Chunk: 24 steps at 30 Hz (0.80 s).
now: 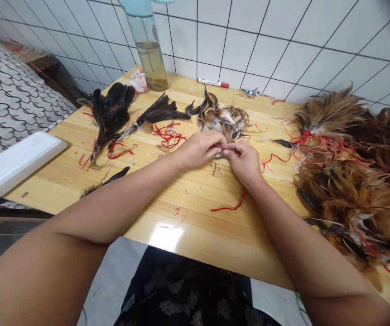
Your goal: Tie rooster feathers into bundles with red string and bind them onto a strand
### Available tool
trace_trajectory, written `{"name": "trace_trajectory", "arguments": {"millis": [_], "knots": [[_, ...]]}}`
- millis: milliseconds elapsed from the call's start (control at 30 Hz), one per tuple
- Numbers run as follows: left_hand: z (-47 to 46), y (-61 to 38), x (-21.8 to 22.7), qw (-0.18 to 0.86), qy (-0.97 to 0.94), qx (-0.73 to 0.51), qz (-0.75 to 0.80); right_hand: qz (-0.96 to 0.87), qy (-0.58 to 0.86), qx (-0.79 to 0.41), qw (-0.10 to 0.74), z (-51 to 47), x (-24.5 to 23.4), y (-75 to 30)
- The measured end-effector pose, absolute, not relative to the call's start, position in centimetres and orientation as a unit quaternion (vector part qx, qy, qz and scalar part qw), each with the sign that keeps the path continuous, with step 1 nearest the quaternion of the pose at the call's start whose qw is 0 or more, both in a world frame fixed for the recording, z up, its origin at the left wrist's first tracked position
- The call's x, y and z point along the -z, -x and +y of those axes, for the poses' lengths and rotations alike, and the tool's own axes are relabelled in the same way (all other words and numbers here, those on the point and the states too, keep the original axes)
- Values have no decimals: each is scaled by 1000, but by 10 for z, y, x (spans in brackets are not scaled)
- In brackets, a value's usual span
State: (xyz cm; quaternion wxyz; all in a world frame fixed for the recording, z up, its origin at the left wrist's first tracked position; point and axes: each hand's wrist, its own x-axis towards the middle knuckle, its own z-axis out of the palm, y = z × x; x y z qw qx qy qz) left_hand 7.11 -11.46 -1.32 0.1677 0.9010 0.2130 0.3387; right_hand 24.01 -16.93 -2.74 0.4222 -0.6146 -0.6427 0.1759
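Observation:
Both my hands meet at the middle of a wooden table (215, 226). My left hand (199, 148) and my right hand (244, 160) are closed in a pinch on the quill ends of a small bunch of brown and white feathers (227, 121) that fans away from me. A loose red thread (230, 207) lies on the wood just behind my right wrist.
A big heap of brown feathers tied with red thread (354, 181) fills the right side. Black feather bunches (111, 111) and a red thread tangle (168, 135) lie at the left. A water bottle (149, 50), a red marker (213, 83) and a white device (14, 160) stand around.

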Motion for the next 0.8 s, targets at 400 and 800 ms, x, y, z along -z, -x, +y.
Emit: {"name": "trace_trajectory", "arguments": {"millis": [400,800], "knots": [[-111,-70,19,125,-906,-345,212,-592,565,-325,474,-164,37,-243],[-119,-72,12,216,-881,-329,263,-639,573,-274,433,-164,28,-245]]}}
